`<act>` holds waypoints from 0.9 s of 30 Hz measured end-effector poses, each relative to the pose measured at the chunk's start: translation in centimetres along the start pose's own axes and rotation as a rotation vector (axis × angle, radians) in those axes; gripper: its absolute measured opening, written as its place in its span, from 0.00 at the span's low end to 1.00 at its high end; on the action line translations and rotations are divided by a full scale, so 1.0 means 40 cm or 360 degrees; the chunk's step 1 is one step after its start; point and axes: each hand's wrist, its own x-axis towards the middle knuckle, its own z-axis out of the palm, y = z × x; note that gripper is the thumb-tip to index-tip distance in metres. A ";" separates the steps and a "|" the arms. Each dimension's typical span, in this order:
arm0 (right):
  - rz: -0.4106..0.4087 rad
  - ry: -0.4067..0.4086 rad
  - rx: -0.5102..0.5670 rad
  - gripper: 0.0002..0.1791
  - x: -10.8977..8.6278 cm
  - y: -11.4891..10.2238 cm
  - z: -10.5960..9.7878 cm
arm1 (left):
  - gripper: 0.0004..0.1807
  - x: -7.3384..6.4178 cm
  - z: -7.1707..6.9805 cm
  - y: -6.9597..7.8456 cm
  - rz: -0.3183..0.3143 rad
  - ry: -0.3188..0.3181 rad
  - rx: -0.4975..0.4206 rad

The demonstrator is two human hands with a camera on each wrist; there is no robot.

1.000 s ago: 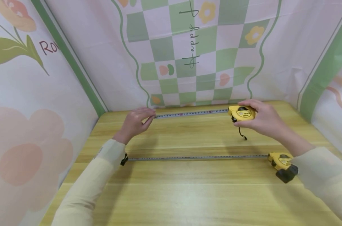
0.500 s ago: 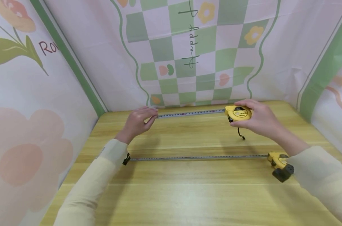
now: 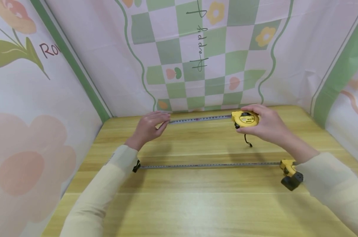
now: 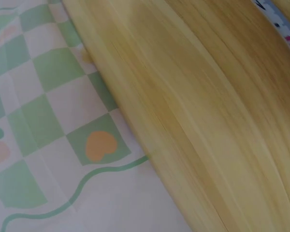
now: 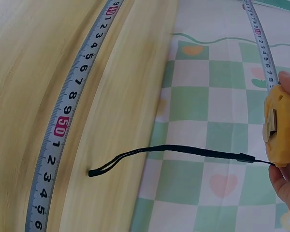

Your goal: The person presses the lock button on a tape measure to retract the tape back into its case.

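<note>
As your two hands have drawn closer, the stretch of blade (image 3: 202, 118) showing between them has become shorter than it was a second ago. Your right hand (image 3: 268, 123) has come leftward with the yellow case (image 3: 245, 119), and your left hand (image 3: 149, 127) has come in a little from the other side. That suggests the blade is running back into the case under control, with a fair length yet outside.

You grip the case between right thumb and fingers; your left thumb and fingertips pinch the blade's free end, though the hook is hidden by them. You hold this tape above the far part of the table (image 3: 185, 204), with the strap (image 3: 248, 141) dangling below the case.

Behind your hands, the back edge of the table runs close to the patterned cloth (image 3: 186, 72), so there seems little room to push farther back. Nearer you, the second blade (image 3: 208, 165) lies along the wood, its case (image 3: 287, 166) partly covered by your right sleeve (image 3: 333, 184). Sideways, the gap between your hands looks unobstructed; lowering your right forearm could knock that second case.
</note>
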 end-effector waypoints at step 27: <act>0.0014 0.0007 0.0060 0.39 0.007 -0.020 0.029 | 0.09 0.039 0.033 0.019 0.0023 0.0043 -0.0040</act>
